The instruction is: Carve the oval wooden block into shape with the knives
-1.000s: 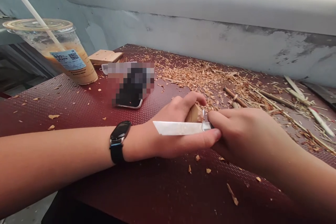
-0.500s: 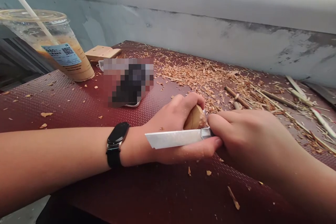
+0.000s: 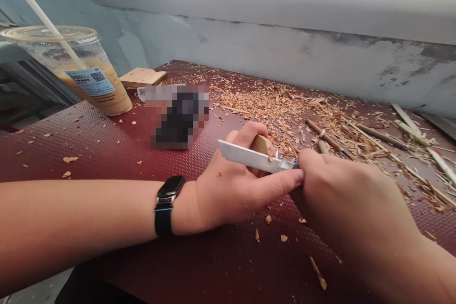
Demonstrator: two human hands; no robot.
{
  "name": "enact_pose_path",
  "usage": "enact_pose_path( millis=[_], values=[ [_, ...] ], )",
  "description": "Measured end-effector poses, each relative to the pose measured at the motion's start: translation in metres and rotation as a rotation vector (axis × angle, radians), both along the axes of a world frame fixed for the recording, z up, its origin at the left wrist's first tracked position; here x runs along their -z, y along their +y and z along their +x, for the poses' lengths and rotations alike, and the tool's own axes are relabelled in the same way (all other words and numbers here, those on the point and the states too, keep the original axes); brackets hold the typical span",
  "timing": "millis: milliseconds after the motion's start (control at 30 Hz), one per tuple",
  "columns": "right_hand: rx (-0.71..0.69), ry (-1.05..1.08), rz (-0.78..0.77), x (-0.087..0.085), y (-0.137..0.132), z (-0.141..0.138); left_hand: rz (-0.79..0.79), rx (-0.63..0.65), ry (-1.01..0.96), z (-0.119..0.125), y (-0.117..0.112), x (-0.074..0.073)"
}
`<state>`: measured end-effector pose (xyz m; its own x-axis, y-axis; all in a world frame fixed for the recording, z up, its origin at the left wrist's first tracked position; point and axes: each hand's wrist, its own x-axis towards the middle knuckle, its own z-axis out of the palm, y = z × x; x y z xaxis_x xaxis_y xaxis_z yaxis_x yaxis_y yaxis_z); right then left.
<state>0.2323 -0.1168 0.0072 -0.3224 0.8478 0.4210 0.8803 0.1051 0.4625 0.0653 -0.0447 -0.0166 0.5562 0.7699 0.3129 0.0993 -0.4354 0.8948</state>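
My left hand (image 3: 231, 185) is wrapped round a small light-brown piece of wood (image 3: 262, 145), its thumb stretched out towards my right hand. A black watch (image 3: 167, 199) sits on that wrist. My right hand (image 3: 338, 190) is closed on the handle of a knife; the handle is hidden inside the fist. The knife's flat silver blade (image 3: 249, 156) lies across my left hand, pointing left and slightly up, with its edge against the wood.
A dark red textured table (image 3: 107, 147) carries a heap of wood shavings (image 3: 270, 99) and thin sticks (image 3: 327, 137) at the back right. A plastic cup with a straw (image 3: 89, 76), a flat wooden block (image 3: 142, 77) and a blurred-out object (image 3: 178, 116) stand at the left. A grey wall runs behind.
The blade has swung from lying level low across my left hand to slanting upward, its tip higher and further right. Both hands have stayed on the wood and the knife.
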Motion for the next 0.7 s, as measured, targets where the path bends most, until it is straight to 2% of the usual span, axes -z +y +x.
enact_pose_path(
  millis=[133,233,300,400,467,567,700],
  values=[
    [-0.001,-0.007,-0.015,0.001,0.0,0.001,-0.076,0.021,-0.084,0.004,0.0,0.004],
    [-0.029,0.029,-0.052,-0.001,0.0,0.002,-0.098,0.033,-0.078,0.004,0.002,0.004],
    [-0.05,0.056,-0.091,-0.004,0.001,0.004,-0.041,0.064,-0.017,0.001,0.005,0.002],
    [-0.161,0.052,-0.141,-0.009,0.005,0.01,0.093,0.135,0.151,-0.007,0.009,-0.002],
    [-0.224,0.02,-0.161,-0.014,0.009,0.013,0.116,0.151,0.249,-0.011,0.011,-0.004],
    [-0.231,-0.012,-0.171,-0.017,0.013,0.016,0.07,0.093,0.312,-0.013,0.009,-0.004],
    [-0.141,0.002,-0.14,-0.014,0.013,0.012,0.064,-0.014,0.287,-0.01,0.002,-0.002]
  ],
)
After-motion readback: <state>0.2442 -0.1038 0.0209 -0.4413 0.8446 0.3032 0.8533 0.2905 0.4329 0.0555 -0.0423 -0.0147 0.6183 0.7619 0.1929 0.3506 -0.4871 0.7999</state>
